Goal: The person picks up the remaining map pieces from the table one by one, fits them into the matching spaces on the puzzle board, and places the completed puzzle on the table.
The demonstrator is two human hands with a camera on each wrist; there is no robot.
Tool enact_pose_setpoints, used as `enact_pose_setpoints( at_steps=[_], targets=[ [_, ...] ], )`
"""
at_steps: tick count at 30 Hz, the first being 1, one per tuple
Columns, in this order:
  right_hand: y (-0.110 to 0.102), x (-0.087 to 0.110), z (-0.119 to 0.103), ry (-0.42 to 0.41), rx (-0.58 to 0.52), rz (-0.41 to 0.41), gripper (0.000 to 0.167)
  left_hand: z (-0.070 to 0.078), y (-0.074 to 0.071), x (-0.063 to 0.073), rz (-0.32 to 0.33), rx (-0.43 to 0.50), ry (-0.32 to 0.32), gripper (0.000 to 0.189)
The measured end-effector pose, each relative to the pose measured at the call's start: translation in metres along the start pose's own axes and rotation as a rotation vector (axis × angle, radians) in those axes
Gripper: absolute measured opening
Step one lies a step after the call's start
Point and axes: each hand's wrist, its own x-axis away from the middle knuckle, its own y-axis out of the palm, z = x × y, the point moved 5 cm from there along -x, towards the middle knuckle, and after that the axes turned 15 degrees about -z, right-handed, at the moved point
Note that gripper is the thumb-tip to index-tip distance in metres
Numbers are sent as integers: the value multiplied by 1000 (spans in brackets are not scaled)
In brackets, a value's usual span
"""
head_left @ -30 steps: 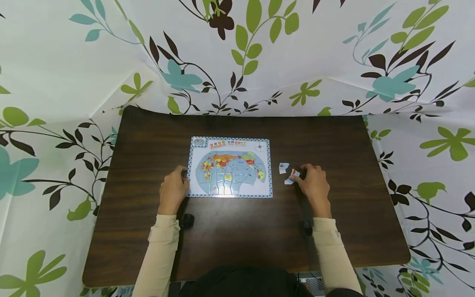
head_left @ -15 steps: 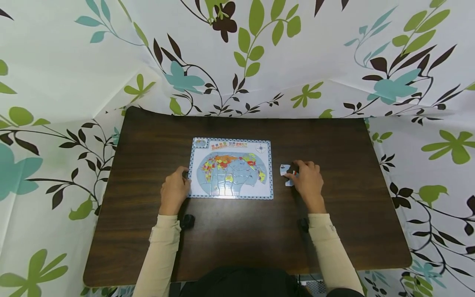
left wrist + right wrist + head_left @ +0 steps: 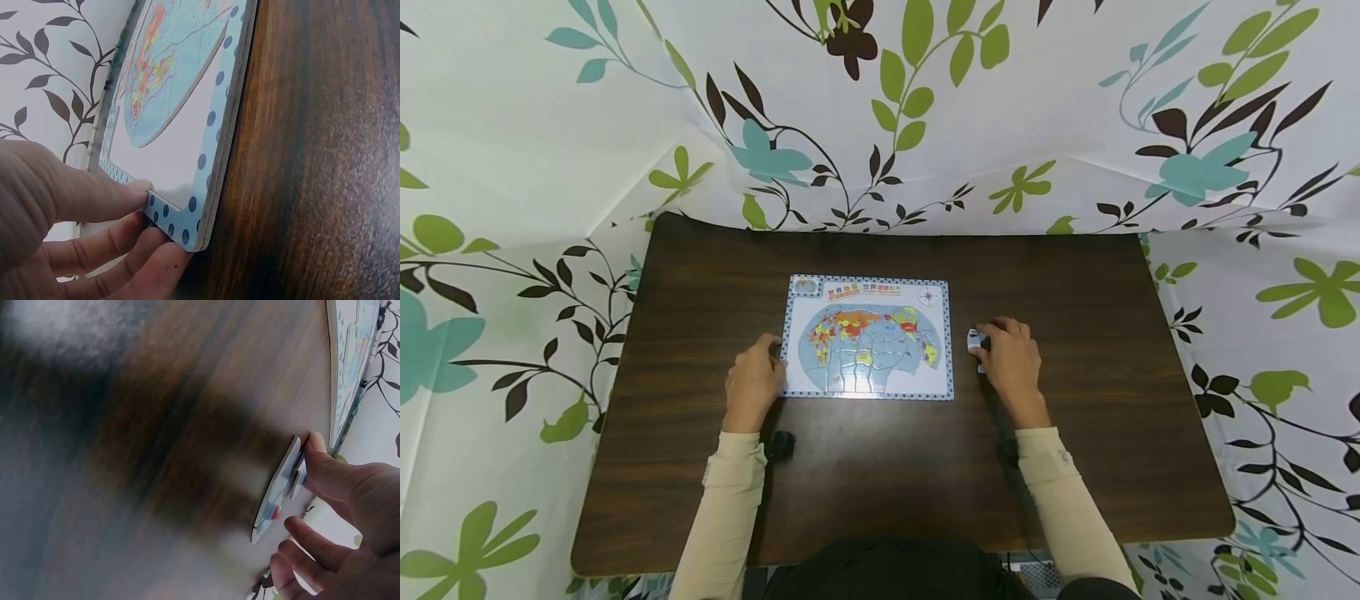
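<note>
A world-map jigsaw puzzle board (image 3: 925, 387) with a blue dotted border lies flat on the table. My left hand (image 3: 754, 385) holds the board's left edge near the front corner. In the left wrist view, its thumb (image 3: 134, 195) presses the border while the other fingers curl against the side. Right of the board, my right hand (image 3: 1011, 365) pinches a small puzzle piece (image 3: 974, 340) between thumb and index finger. Beside it lies another puzzle piece (image 3: 275, 497), light blue with a red patch, mostly covered by the hand in the head view. The map's lower right shows a white gap.
The dark wood-grain table (image 3: 1075, 483) spreads around the board on all sides. Behind and beside it hangs a white cloth (image 3: 1075, 100) with leaf and flower prints. A black wrist device (image 3: 781, 446) sits by the left forearm.
My right hand has moved left and slightly away from me, over the loose pieces, and its fingers have closed on the farther one. My left hand stays on the board.
</note>
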Motion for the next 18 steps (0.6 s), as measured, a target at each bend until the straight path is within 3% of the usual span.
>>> enact_pose_setpoints(
  at_steps=[7,12,18],
  targets=[
    [-1,1,-2,-7,5,44,45,1,0,0,1,-3,-1,40],
    [-3,3,-4,-22,-10,74,32,1,0,1,-6,-3,-7,41],
    [-10,7,-8,-41,-128,99,16,1,0,0,3,-4,0,40]
  ],
)
